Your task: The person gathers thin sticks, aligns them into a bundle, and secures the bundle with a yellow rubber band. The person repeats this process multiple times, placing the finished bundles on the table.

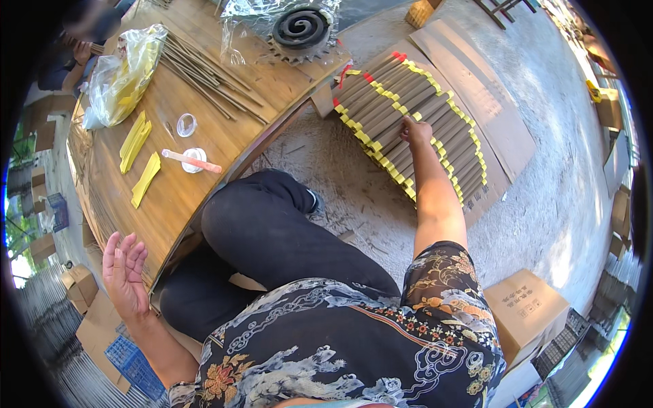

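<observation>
Patterned fabric of the person's shirt [354, 340] filled the lower foreground, with black trousers [272, 238] bent at the knee just above it. Positions below are given relative to the round wooden table [204, 115], which occupied the upper left.

Left of and below the table's rim, the left hand [124, 272] was raised with fingers spread fully open, holding nothing and touching nothing. Beneath it, cardboard boxes [81, 285] and a blue crate [132, 364] stood on the floor. On the tabletop lay yellow paper strips [136, 139], two rolls of clear tape [187, 126] and a pink stick [190, 161]. Farther back on the table were a yellow-tinted plastic bag [126, 71], a spread of thin brown sticks [204, 71], and a dark spiral coil [300, 27] on clear plastic. Another person [75, 58] sat at the table's far left edge.

Right of the table, on the grey concrete floor [544, 170], rows of brown stick bundles with yellow bands [401, 115] lay on flat cardboard sheets [476, 95]. The right hand [415, 130] was stretched out to this stack, its fingers curled down against the bundles; whether it gripped one cannot be told. Farthest right of the table and nearer the camera stood a closed cardboard carton [527, 313].
</observation>
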The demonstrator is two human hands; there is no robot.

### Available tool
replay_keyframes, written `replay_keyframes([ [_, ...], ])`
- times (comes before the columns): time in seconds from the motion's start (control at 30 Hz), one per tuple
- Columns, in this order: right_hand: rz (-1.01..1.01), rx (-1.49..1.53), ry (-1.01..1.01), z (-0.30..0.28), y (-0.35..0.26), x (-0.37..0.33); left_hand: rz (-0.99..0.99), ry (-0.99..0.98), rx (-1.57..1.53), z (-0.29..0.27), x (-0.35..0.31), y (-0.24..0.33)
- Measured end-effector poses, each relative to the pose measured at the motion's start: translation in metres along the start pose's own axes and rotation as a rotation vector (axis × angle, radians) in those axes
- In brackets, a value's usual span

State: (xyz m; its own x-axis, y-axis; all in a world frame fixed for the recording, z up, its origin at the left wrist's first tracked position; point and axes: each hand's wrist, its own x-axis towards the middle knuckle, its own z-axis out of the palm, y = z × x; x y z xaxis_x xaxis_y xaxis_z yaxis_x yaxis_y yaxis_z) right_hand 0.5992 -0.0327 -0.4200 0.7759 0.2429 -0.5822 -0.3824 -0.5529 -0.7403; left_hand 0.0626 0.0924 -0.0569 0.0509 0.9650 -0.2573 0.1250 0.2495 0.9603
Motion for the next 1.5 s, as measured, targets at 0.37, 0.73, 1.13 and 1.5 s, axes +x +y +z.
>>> replay_keyframes([
  [0.37,-0.491,-1.06,-0.005,0.039,-0.02,-0.038,-0.028,0.007,0.011,-0.004,0.017,-0.012],
  [0.73,-0.597,-1.283,-0.208,0.048,0.009,-0.068,0.042,0.121,-0.012,-0.063,0.001,-0.015],
  [1.13,-0.64,-0.781,-0.494,0.029,0.065,-0.169,0.12,1.087,-0.195,-0.277,-0.147,-0.162],
  [1.5,-1.134,-1.23,-1.171,0.165,0.11,-0.341,-0.928,1.011,0.392,-0.296,-0.241,-0.42],
])
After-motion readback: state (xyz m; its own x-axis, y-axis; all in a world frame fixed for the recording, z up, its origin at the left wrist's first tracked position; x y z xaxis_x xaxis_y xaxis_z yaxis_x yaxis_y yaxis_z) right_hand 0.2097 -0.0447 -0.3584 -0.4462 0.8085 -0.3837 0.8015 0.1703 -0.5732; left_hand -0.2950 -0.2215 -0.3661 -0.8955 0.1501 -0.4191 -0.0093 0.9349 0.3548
